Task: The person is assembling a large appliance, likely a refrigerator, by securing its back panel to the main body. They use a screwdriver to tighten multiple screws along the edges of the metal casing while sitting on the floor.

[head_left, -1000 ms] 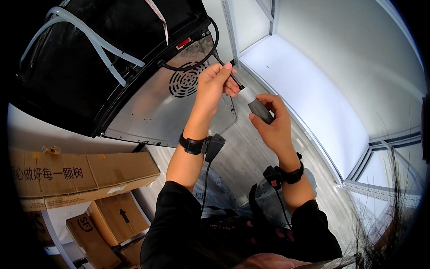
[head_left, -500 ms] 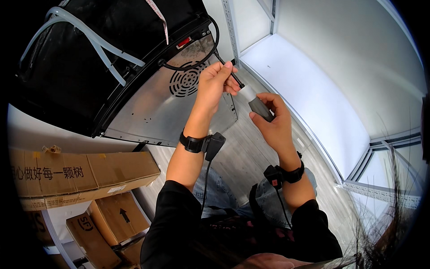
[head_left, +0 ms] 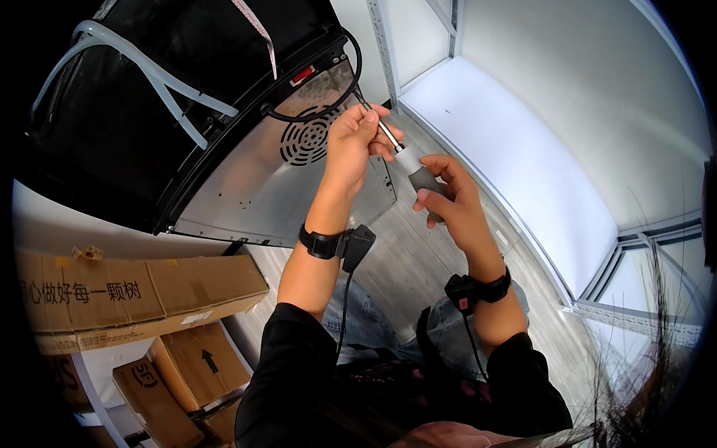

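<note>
A screwdriver with a dark grey handle, a light grey collar (head_left: 408, 160) and a long metal shaft slants up and left. The fingertips and thumb of my right hand (head_left: 461, 209) are wrapped round its handle. Around the shaft, thumb and fingers of my left hand (head_left: 349, 142) are pinched together. Beyond the left hand, the shaft runs up to the right edge of a black machine (head_left: 254, 112) with a metal panel (head_left: 261, 187). The contact at the tip is too small to make out.
A black cable (head_left: 358, 67) loops over the panel's round vent (head_left: 302, 142), near a red switch (head_left: 302, 75). Pale tubes (head_left: 160, 78) lie on the machine. Cardboard boxes (head_left: 202, 358) stand at lower left. A white shelf (head_left: 515, 164) stands on the right, beside the wood-look floor (head_left: 414, 254).
My right hand's fingers have shifted on the handle, which has turned. The screwdriver and both hands have moved slightly up and left, and the shaft now catches the light.
</note>
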A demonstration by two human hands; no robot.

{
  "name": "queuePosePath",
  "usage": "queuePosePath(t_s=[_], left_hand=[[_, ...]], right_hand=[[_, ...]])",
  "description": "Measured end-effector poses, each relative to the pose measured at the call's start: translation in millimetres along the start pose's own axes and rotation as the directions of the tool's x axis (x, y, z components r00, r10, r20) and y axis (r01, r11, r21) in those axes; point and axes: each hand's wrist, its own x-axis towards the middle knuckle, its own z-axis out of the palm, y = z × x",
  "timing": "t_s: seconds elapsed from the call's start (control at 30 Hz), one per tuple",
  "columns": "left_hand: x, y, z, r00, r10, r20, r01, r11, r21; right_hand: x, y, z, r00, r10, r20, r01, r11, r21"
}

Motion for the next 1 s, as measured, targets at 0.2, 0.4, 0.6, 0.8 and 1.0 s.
queuePosePath(t_s=[0.2, 0.4, 0.6, 0.8, 1.0], left_hand=[[1.4, 3.3, 3.0, 0.999, -0.026, -0.030, 0.025, 1.000, -0.004], [3.5, 2.3, 1.8, 0.999, -0.017, -0.047, 0.019, 0.999, 0.047], [3.1, 2.2, -1.8, 1.000, -0.003, 0.000, 0.003, 0.999, 0.037], [1.4, 2.0, 2.0, 1.000, 0.016, -0.017, -0.018, 0.985, -0.170], [6.4, 0.2, 6.3, 0.993, 0.003, -0.121, -0.043, 0.943, -0.331]], right_hand=[[4.3, 12.4, 4.4, 0.970, -0.229, -0.088, 0.206, 0.955, -0.213], [10.0, 25.0, 4.1, 0.929, -0.354, -0.112, 0.303, 0.897, -0.320], [8.2, 20.2, 6.2, 0.922, -0.360, -0.139, 0.281, 0.873, -0.399], [3.8, 13.6, 4.4, 0.922, -0.352, -0.159, 0.271, 0.882, -0.385], [4.8, 10.8, -0.8, 0.912, -0.373, -0.170, 0.291, 0.880, -0.374]])
